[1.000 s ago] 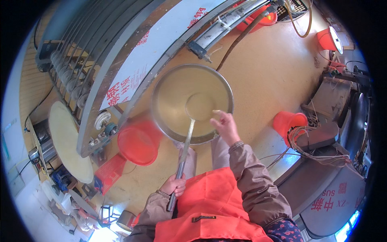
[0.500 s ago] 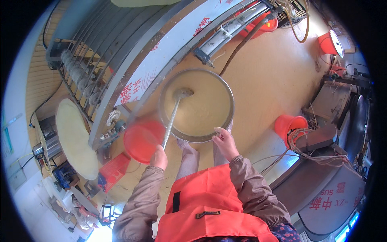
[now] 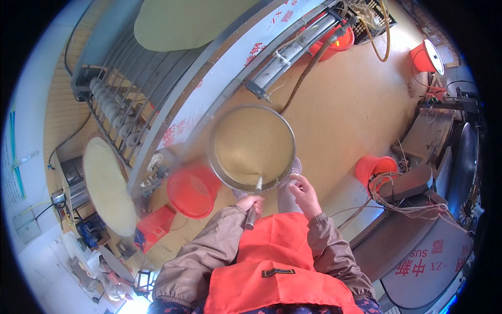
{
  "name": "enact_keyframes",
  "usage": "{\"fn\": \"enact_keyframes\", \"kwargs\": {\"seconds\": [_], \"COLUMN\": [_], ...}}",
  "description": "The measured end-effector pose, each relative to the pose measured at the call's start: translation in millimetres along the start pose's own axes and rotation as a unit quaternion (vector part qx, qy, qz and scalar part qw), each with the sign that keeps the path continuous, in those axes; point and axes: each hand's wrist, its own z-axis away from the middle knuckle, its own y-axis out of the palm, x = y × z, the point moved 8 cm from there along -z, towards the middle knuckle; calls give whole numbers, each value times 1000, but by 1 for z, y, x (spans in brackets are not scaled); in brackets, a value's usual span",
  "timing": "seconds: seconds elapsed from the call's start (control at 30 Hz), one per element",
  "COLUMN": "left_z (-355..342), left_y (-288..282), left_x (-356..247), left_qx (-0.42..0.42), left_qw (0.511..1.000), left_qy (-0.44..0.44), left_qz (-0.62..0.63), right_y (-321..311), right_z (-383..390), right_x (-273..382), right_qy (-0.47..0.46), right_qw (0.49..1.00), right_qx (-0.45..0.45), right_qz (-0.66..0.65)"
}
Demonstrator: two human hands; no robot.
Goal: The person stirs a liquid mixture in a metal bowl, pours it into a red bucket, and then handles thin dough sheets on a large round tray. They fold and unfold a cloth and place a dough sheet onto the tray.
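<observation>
1. Ladle point(image 3: 259, 182) dips into pale liquid point(image 3: 253, 138) in metal basin point(image 3: 228, 179); left hand point(image 3: 251, 202) wraps its handle; right hand point(image 3: 305, 196) half open, seemingly empty, near basin.
2. I judge it stiff, heavy when full, slick if wet; I'd grip high.

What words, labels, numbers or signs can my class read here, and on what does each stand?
White machine panel: red characters, letters, square code; partly legible, not copied.
Grey panel, lower right: the same kinds, legible, not copied.
Label on the red apron: too small to read.
Wall chart, left: too small.
</observation>
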Motion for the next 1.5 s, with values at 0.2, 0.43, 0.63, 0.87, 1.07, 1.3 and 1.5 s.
{"fn": "enact_keyframes", "kwargs": {"seconds": [0.2, 0.43, 0.63, 0.87, 1.07, 1.3, 1.5], "left_z": [43, 97, 69, -34, -20, 58, 95], "left_y": [42, -50, -145, -80, 10, -12, -78], "left_x": [-27, -142, -137, -53, 4, -66, -169], "left_qx": [66, -413, -576, -299, 31, -97, -481], "left_qw": [993, 500, 573, 788, 992, 940, 497], "left_qy": [66, 270, 234, 89, -83, 150, 262], "left_qz": [-69, -712, -533, -530, 95, -291, -673], "right_y": [-8, 13, 22, 9, -1, -3, 6], "right_z": [3, 0, 6, 21, 28, 31, 29], "right_x": [8, 2, -16, -7, 7, 9, -1], "right_qy": [34, -12, -1, 20, 0, 22, 38], "right_qw": [999, 1000, 1000, 999, 1000, 999, 998], "right_qx": [-32, -13, 17, 28, 7, -1, 18], "right_qz": [1, 7, -21, -4, 6, -37, -45]}}
